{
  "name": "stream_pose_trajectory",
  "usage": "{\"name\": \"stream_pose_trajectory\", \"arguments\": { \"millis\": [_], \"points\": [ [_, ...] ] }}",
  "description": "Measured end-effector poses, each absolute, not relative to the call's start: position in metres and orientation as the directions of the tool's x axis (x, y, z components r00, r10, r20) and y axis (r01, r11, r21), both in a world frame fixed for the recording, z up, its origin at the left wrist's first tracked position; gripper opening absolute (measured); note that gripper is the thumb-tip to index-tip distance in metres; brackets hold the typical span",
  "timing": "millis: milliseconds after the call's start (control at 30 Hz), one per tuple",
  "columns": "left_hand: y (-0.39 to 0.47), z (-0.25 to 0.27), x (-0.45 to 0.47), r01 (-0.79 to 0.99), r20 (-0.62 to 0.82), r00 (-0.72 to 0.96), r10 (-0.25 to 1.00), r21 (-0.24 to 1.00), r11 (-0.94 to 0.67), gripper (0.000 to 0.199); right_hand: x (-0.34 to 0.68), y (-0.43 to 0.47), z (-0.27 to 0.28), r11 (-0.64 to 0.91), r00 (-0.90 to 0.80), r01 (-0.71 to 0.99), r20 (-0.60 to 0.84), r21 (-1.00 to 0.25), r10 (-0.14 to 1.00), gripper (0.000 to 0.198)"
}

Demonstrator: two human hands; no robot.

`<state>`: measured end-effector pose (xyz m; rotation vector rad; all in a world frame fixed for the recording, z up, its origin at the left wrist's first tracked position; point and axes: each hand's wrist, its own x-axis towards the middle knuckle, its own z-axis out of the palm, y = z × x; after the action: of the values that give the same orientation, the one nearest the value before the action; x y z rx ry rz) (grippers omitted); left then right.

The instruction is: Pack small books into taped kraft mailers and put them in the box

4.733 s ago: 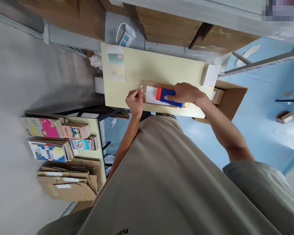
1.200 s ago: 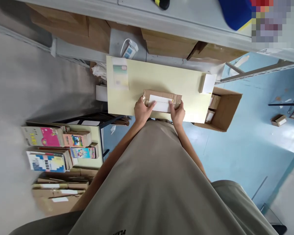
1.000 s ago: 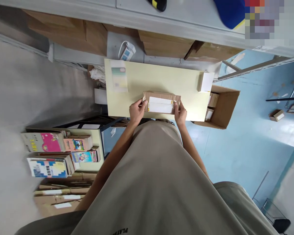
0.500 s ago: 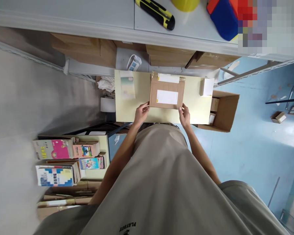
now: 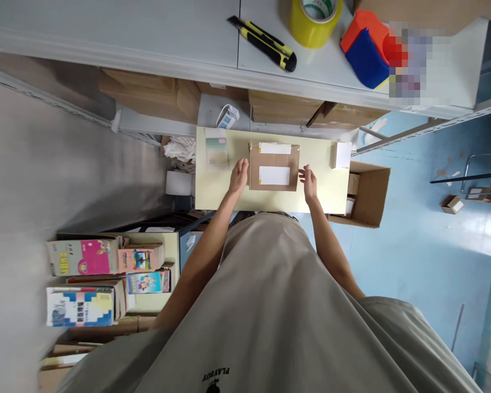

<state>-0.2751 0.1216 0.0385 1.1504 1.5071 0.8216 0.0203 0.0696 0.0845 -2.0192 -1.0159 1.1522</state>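
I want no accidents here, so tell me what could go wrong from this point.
The cutter on the shelf seems to have its blade out, so reaching past it could mean a nick. The small white box sits near the right end of the table, where a bump might knock it off. The left hand and right hand flank the brown box without gripping it, so a nudge might shift it.
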Motion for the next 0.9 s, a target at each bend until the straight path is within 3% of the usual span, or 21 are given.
{"name": "stream_pose_trajectory", "arguments": {
  "millis": [133,267,533,700,800,900],
  "points": [
    [0.118,0.055,-0.276,0.070,-0.349,-0.081,0.934,0.932,0.355,0.088,0.019,0.064,0.091,-0.430,0.411,0.174,-0.331,-0.886,0.849,0.094],
    [0.114,0.061,-0.278,0.004,-0.307,-0.053,0.950,0.952,0.308,0.094,0.019,0.057,0.098,-0.400,0.390,0.151,-0.317,-0.904,0.865,0.093],
    [0.100,0.037,-0.286,0.097,-0.397,-0.009,0.918,0.913,0.396,0.095,0.011,0.051,0.084,-0.527,0.412,0.139,-0.435,-0.838,0.801,0.104],
    [0.088,0.030,-0.295,0.128,-0.475,-0.029,0.880,0.871,0.475,0.091,0.008,0.042,0.084,-0.588,0.428,0.161,-0.480,-0.793,0.766,0.101],
    [0.086,0.034,-0.304,0.090,-0.481,0.018,0.877,0.874,0.478,0.091,0.004,0.040,0.096,-0.529,0.483,0.279,-0.359,-0.802,0.799,0.094],
    [0.091,0.033,-0.326,0.103,-0.450,-0.006,0.893,0.888,0.448,0.089,-0.012,0.046,0.120,-0.382,0.532,0.477,-0.086,-0.791,0.842,0.079]
  ]
}}
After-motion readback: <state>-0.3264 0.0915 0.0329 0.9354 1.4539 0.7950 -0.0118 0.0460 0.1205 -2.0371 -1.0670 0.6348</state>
